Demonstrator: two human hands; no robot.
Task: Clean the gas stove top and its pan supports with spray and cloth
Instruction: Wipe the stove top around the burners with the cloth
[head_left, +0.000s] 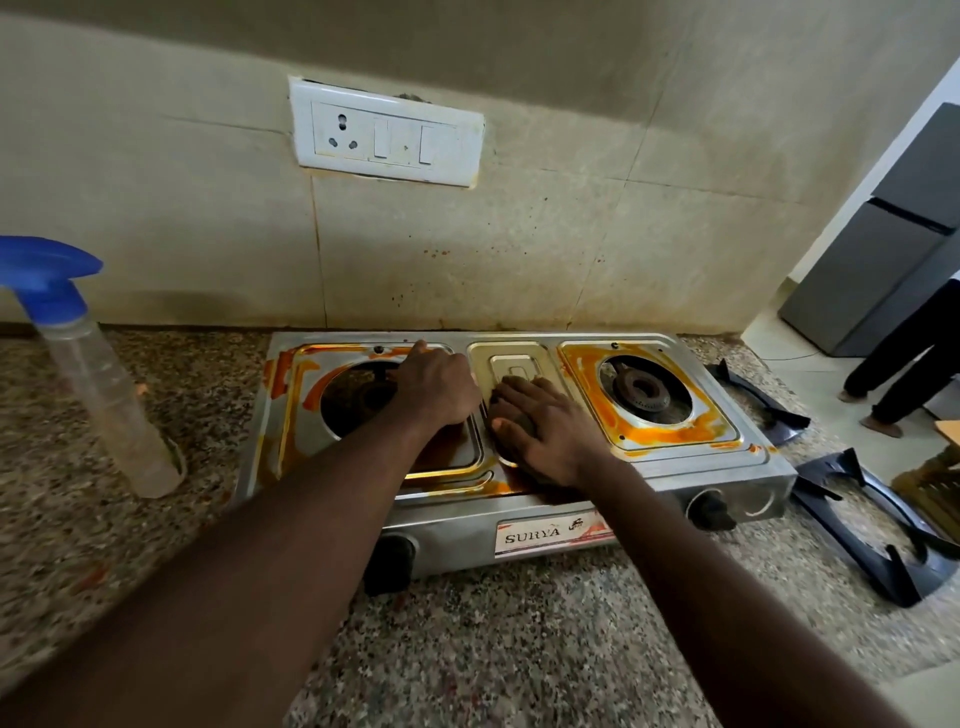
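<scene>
A single head-mounted wide-angle view is provided. The scene is viewed from above and in front, facing forward and down toward the tiled wall (519, 234). The two-burner gas stove (737, 467) is framed centrally at close, arm's-length range. The granite desk (493, 649) fills the lower frame. Straight lines are bowed toward the frame edges by lens distortion.

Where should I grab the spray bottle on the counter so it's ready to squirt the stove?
Probably the narrow neck of the spray bottle, just under its blue head. It stands upright on the counter, left of the stove, with nothing crowding it. Come in from the stove side with the left hand, wrapping the fingers round the neck, where the trigger presumably sits.
</scene>
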